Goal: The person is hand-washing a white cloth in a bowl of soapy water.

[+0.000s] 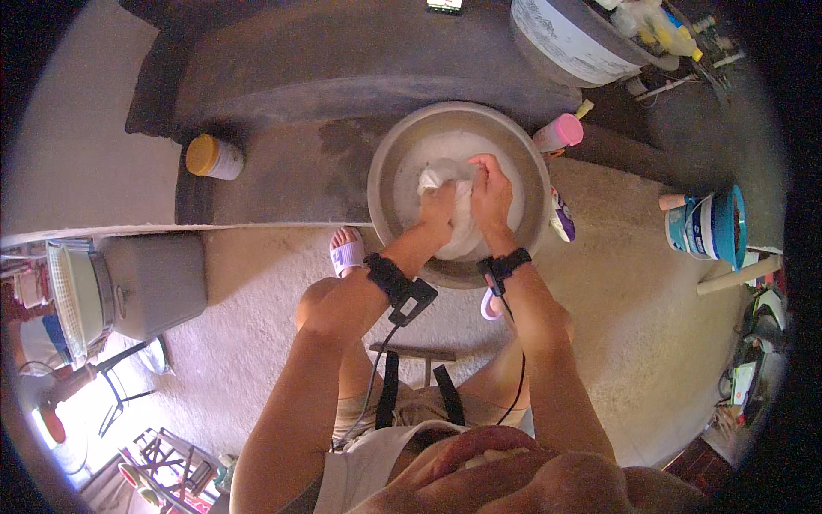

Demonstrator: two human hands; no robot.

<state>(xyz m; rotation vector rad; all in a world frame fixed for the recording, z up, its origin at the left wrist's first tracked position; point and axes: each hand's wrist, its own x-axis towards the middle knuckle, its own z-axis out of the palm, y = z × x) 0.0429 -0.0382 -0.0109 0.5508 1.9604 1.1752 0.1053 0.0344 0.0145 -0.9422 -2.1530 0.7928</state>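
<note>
A wide grey metal basin (383,163) stands in front of me with cloudy, whitish water (417,163) in it. In the basin lies a wet white cloth (463,216), bunched up between my hands. My left hand (437,208) is closed on the cloth, its fingers partly hidden by the folds. Close beside it, my right hand (492,193) has its fingers curled against the cloth's right side and grips it. Each wrist wears a black strap with a small device and a cable.
A pink-lidded container (563,131) stands right of the basin, with a purple-and-white packet (562,216) below it. On the dark ledge at left is a yellow-lidded jar (214,158). A blue bucket (728,227) is farther right; a grey bin (158,283) is at left.
</note>
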